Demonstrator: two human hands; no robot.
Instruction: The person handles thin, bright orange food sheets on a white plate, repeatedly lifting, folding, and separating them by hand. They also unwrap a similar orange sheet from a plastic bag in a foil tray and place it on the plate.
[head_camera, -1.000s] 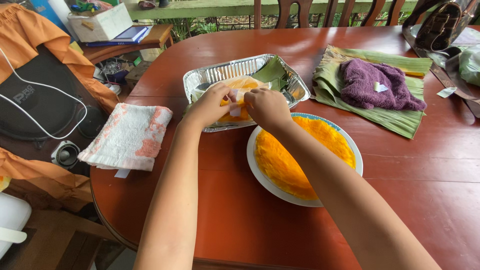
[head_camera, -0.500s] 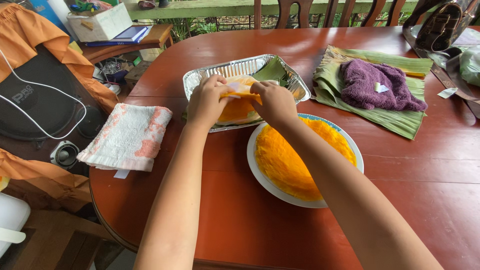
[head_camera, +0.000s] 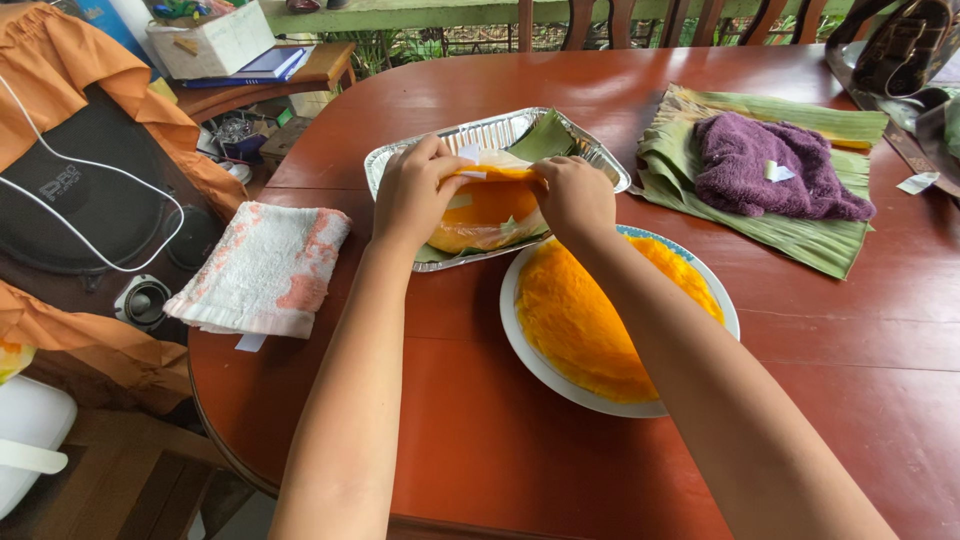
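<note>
My left hand (head_camera: 415, 190) and my right hand (head_camera: 573, 196) each grip one side of a clear plastic bag of orange food (head_camera: 487, 208), held up over a foil tray (head_camera: 500, 131) lined with a green leaf. Just in front of the tray, under my right forearm, sits a white plate (head_camera: 533, 354) heaped with a yellow-orange mound (head_camera: 585, 315).
A folded white and pink towel (head_camera: 262, 267) lies at the table's left edge. Banana leaves (head_camera: 800, 235) with a purple cloth (head_camera: 765, 168) on them are at the right. A black bag (head_camera: 905, 50) is at far right. A chair with orange cloth and a dark speaker stands left.
Both hands have risen from inside the tray, lifting the bag of orange food up and spreading its top edge between them.
</note>
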